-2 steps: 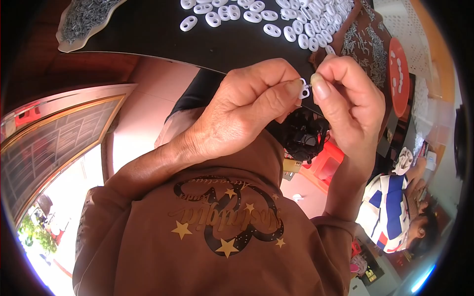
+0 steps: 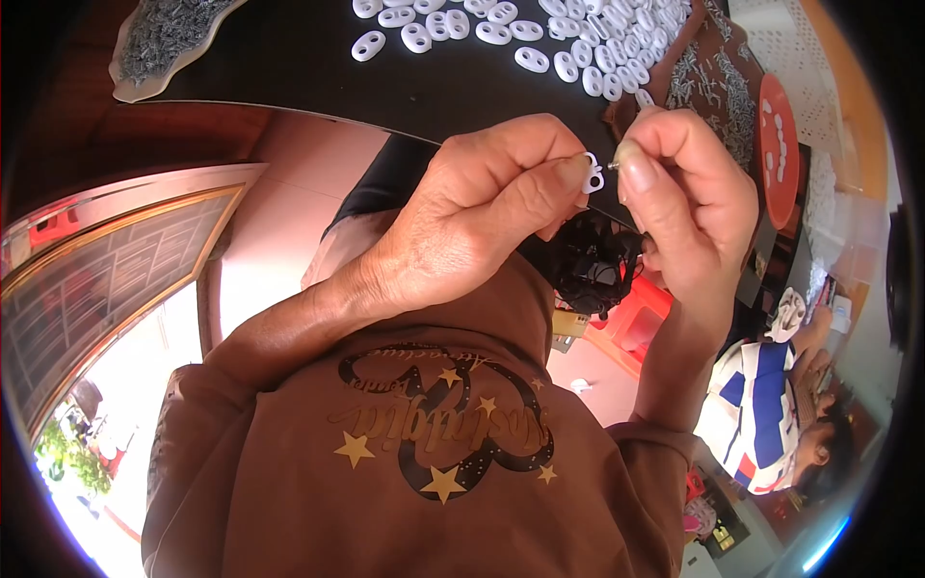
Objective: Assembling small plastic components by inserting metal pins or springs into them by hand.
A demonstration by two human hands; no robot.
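Between the thumb and forefinger of my left hand [image 2: 472,207] is a small white plastic piece [image 2: 594,179] with round holes; much of it is hidden by the fingers. My right hand [image 2: 689,193] pinches a tiny metal screw [image 2: 614,166], its end poking out toward the white piece. A small gap separates the two. Beyond my hands, many white oval two-hole pieces [image 2: 531,59] lie spread and heaped on the dark table [image 2: 318,82]. To their right, loose grey screws [image 2: 708,87] are scattered on a brown cloth [image 2: 677,46].
An open bag of grey screws [image 2: 164,43] sits at the far left. A red oval dish [image 2: 779,144] with white marks stands at the right. Below my hands are black cables [image 2: 593,260] and a red plastic stool [image 2: 636,328]. Another person [image 2: 766,409] is at the right.
My right hand has drawn slightly to the right with the screw, widening the gap to the white piece. My left hand stays where it was.
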